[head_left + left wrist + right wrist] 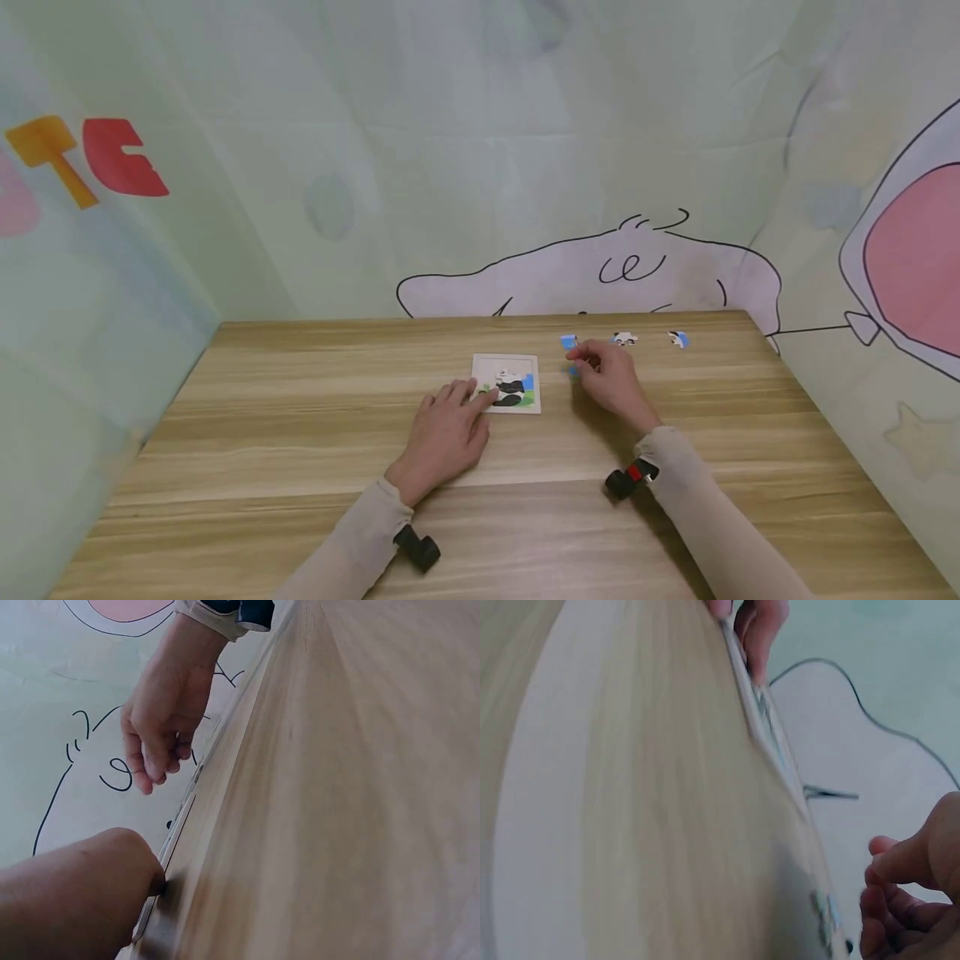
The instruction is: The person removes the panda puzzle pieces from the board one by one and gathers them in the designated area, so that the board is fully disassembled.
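Observation:
A small square jigsaw tray [537,383] with a pale rim lies mid-table. Panda puzzle pieces [512,387] fill its lower right part, and the upper left shows bare backing. My left hand [444,433] rests at the tray's left side, its extended index finger touching the picture. To the right of the tray, my right hand [611,383] hovers over the table with loosely bent fingers, thumb and index tips close together. No piece shows between them in the right wrist view. Close by its fingertips are a blue piece [568,342] and another blue piece [571,371], partly hidden.
Farther back on the right lie a panda-face piece [624,338] and a blue, black and white piece [678,339]. The wooden table [300,375] meets a printed cloth backdrop [465,167] at its far edge. Both wrists carry black cameras.

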A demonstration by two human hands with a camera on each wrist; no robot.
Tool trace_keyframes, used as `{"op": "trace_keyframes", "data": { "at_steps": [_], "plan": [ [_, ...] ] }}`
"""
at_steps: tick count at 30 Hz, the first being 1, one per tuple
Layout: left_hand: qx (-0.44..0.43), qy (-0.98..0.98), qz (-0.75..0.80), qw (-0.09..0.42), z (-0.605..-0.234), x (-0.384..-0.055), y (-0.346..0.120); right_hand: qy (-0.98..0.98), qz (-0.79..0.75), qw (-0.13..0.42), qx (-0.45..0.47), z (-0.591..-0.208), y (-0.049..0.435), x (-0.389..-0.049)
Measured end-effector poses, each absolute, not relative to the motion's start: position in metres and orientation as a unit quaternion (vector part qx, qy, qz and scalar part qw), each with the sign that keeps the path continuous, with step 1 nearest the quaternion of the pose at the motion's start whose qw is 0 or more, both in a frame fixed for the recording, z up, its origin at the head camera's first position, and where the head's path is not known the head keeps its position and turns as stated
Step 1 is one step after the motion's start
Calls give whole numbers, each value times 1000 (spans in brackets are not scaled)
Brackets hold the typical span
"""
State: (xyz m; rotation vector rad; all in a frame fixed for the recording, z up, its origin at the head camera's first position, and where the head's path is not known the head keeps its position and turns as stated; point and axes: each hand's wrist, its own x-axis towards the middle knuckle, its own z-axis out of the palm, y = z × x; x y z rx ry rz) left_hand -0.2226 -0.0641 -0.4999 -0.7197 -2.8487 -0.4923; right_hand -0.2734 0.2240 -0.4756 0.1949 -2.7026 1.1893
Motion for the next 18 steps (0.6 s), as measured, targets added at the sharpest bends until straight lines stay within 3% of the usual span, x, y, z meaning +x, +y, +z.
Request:
{"op": "trace_keyframes", "data": {
  "at_steps": [7,18],
  "plan": [
    [-237,-955,-163,74,-499,-223,-64,-912,388,-15,135,-462,183,-275],
    [-244,-955,-151,81,-498,-224,-66,-931,330,-55,142,-471,146,-288]
  ]
}}
